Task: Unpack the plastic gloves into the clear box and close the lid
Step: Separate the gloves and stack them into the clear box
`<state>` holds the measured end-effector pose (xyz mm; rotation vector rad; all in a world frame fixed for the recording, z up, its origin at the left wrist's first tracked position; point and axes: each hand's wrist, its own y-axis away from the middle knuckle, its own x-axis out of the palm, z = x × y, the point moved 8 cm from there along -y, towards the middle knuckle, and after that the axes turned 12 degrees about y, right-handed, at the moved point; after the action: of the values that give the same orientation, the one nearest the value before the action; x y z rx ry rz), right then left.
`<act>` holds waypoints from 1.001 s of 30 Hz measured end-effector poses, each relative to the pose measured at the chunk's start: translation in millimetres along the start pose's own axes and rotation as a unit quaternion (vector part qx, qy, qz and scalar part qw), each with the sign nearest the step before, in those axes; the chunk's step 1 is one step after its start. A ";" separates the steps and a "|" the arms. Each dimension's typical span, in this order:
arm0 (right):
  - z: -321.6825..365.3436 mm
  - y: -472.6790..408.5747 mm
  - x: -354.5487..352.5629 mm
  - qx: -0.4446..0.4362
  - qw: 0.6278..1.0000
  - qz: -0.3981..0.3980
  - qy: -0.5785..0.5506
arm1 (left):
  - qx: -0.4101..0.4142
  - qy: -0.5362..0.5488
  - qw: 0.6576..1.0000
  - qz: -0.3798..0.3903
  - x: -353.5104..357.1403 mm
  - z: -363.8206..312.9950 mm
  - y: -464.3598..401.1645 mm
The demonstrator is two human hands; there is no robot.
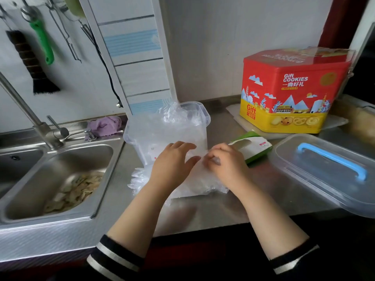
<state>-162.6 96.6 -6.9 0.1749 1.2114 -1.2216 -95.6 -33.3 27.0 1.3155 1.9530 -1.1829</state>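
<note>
A stack of thin clear plastic gloves [194, 185] lies on the steel counter in front of the clear box [142, 136]. The box stands open, with crumpled clear plastic [174, 114] sticking out of its top. My left hand [172, 165] rests flat on the gloves with fingers straight. My right hand [225, 161] pinches a bit of the clear plastic at the stack's far edge. The box's clear lid [316, 175], with a blue handle [332, 159], lies apart on the counter at the right.
A steel sink [60, 179] with food scraps sits at the left, its tap [26, 114] beside a purple cloth [105, 124]. A green-and-white carton [253, 147] lies behind my right hand. A red and yellow cookie tin [290, 92] stands at the back right.
</note>
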 end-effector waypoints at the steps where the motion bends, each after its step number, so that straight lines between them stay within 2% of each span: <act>1: -0.6 1.8 -2.5 -0.006 0.999 -0.040 -0.015 | -0.010 -0.012 1.000 -0.006 0.6 3.9 2.5; 8: 8.4 19.4 -41.0 -0.068 0.965 -0.252 -0.021 | -0.111 -0.046 0.993 -0.019 -15.2 15.7 6.1; 11: 11.4 25.7 -50.7 -0.077 0.951 -0.297 -0.022 | -0.128 0.113 0.985 -0.008 -20.3 17.2 -4.7; 14: 8.7 28.2 -55.3 -0.070 0.945 -0.318 -0.024 | -0.125 0.280 0.952 0.012 -24.6 8.8 -11.0; 17: 4.6 27.8 -57.0 -0.052 0.944 -0.325 -0.032 | -0.081 0.348 0.934 0.021 -33.6 -10.5 -17.5; 19: 0.9 27.2 -55.9 -0.033 0.945 -0.322 -0.042 | -0.060 0.330 0.942 -0.003 -46.8 -16.5 -28.7; 22: -4.2 25.9 -52.2 -0.007 0.950 -0.305 -0.070 | -0.025 0.244 0.969 -0.037 -72.9 -20.7 -52.6; 25: -6.7 23.9 -49.6 0.000 0.953 -0.293 -0.082 | 0.013 0.181 0.982 -0.055 -95.6 -23.1 -79.6; 30: -9.3 21.5 -42.9 0.004 0.955 -0.284 -0.087 | 0.019 0.102 0.995 -0.006 -100.2 -4.4 -130.2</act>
<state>-145.3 138.2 12.2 -0.2932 1.1360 -1.6996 -173.1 -97.4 157.0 1.4973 2.0922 -1.1337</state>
